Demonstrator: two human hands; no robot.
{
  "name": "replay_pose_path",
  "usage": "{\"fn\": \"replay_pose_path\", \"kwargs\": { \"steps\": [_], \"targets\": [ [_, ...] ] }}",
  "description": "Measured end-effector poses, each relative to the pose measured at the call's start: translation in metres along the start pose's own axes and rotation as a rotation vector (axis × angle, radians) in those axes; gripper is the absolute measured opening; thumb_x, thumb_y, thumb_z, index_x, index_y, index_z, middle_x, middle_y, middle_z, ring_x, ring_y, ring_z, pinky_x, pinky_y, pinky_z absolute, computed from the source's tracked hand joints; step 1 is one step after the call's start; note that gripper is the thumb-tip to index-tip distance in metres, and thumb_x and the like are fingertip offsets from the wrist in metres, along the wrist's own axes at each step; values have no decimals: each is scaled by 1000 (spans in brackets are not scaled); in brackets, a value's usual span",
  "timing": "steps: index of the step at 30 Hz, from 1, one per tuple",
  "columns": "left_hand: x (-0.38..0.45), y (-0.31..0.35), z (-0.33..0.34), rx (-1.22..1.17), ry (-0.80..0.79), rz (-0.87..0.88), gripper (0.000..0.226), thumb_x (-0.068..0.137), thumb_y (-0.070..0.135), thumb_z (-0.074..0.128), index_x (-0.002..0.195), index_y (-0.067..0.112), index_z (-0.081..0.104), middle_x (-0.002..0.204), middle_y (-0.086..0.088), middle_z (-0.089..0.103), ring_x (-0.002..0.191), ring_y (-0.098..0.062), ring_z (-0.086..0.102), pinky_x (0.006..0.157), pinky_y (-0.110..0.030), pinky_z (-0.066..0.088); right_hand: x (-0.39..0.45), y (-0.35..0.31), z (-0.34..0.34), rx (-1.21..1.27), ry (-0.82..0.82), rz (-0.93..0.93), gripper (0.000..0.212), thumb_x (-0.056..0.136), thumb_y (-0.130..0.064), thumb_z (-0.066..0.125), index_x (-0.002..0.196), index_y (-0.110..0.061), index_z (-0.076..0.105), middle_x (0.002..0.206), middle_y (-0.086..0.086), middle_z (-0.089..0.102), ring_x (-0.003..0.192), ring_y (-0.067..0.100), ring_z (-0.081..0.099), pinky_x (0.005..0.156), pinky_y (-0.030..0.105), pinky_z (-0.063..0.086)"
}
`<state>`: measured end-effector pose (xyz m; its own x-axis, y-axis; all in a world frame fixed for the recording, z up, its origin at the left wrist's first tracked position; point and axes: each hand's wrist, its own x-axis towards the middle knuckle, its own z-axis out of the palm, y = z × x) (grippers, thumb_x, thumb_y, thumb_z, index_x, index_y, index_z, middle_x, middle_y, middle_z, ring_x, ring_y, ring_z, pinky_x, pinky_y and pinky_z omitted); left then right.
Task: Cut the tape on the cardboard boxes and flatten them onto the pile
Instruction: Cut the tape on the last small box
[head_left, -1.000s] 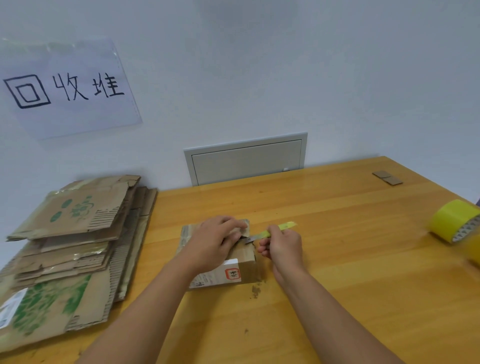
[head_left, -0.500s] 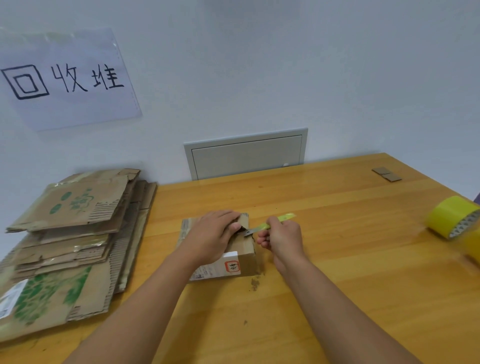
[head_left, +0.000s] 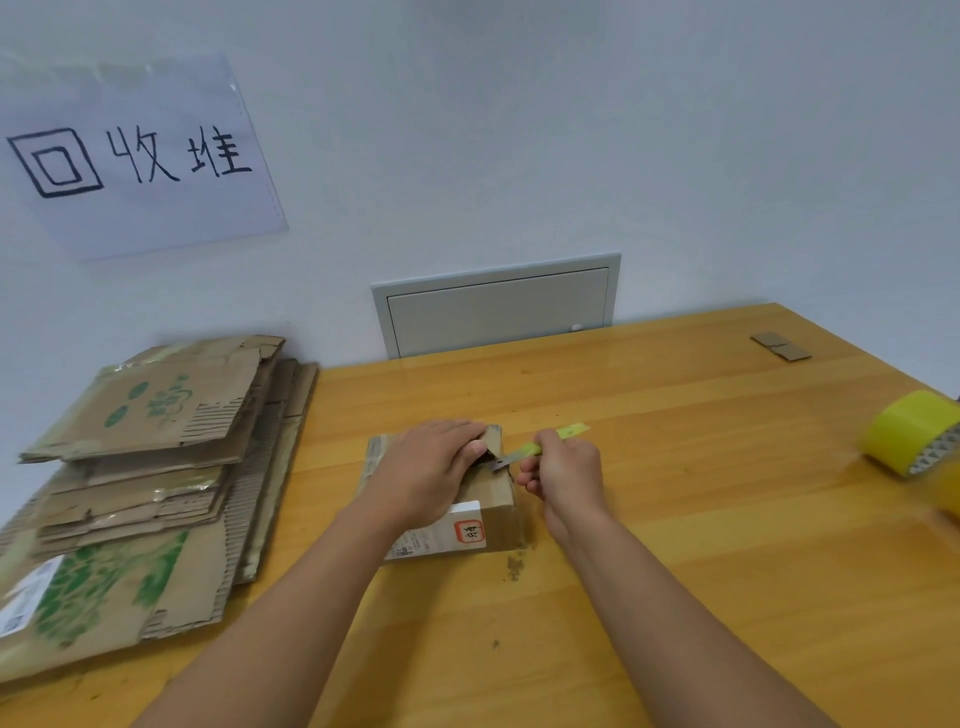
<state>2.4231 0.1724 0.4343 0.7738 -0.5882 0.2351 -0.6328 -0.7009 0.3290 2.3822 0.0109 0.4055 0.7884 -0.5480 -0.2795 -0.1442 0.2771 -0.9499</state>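
A small brown cardboard box (head_left: 493, 512) with a white shipping label lies in the middle of the wooden table (head_left: 701, 519). My left hand (head_left: 426, 470) presses down on its top, thumb at a lifted flap. My right hand (head_left: 563, 475) grips a green-handled utility knife (head_left: 540, 447), its blade tip touching the box's top edge beside my left thumb. The pile of flattened cardboard boxes (head_left: 140, 467) sits at the table's left side.
A yellow tape roll (head_left: 914, 439) lies at the right edge of the table. Two small cardboard scraps (head_left: 779, 345) sit at the far right corner. A white wall panel (head_left: 496, 306) and a handwritten paper sign (head_left: 135, 156) are on the wall behind.
Both hands stay on the box and knife in nearly the same pose; the blade remains at the flap. Only the head camera has shifted slightly.
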Motion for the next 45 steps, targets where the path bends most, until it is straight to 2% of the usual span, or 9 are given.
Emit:
{"fn": "replay_pose_path", "kwargs": {
  "steps": [7,12,25,31,33,36,39,42,45],
  "targets": [
    [0,0,0,7,11,5,40,106,40,34,136,28,57,137,11,58,127,-13,49,107,-37,37,8,-4,15,-15,2,17,17,91,-14,54,75,-10,49,58,5,39,48,20,32,49,31,26],
    [-2,0,0,13,25,11,37,106,42,31,130,32,58,129,13,63,121,-12,53,103,-41,39,22,-11,27,-36,-76,60,12,91,-12,54,79,-11,57,60,6,44,51,22,39,49,30,31],
    [0,-1,-2,-2,11,-65,37,106,44,26,124,34,56,113,19,65,106,-7,55,93,-31,31,38,-14,11,-13,-104,2,7,91,-15,55,85,-11,56,39,-7,31,33,11,25,39,25,21],
    [-1,0,-6,12,-33,-20,36,106,40,30,131,34,55,127,16,61,123,-8,48,103,-28,25,38,-21,9,211,-20,10,19,99,-22,58,89,-7,57,58,5,53,45,15,48,43,25,37],
    [-3,-3,-11,70,-84,34,37,105,42,29,134,42,52,138,21,52,136,-5,33,106,-28,14,32,-20,7,274,-75,-33,19,100,-28,59,94,-11,59,72,9,68,58,18,66,52,26,51],
    [-5,-9,-22,188,-151,86,36,103,48,31,136,58,43,141,16,37,129,-12,23,101,-32,14,16,-5,8,60,-232,-184,27,102,-39,52,121,-23,63,94,6,76,86,22,74,76,35,59],
    [-13,-15,-29,125,-244,24,38,102,46,40,135,64,38,134,9,29,121,-13,26,103,-34,22,-1,6,5,-161,-245,-360,28,104,-41,46,129,-34,58,94,1,77,95,16,71,88,42,55],
    [-22,-16,-29,-45,-208,-179,49,94,50,50,141,49,37,135,8,28,130,-17,24,108,-38,26,-21,10,1,-162,-239,-437,15,105,-40,43,114,-42,54,100,3,74,83,8,72,75,33,58],
    [-27,-5,-26,97,-82,-441,75,85,69,43,147,28,29,137,-4,31,131,-27,25,103,-42,33,-42,16,2,-100,-287,-401,19,106,-36,41,120,-33,53,93,2,73,73,15,74,66,31,61]
  ]
}}
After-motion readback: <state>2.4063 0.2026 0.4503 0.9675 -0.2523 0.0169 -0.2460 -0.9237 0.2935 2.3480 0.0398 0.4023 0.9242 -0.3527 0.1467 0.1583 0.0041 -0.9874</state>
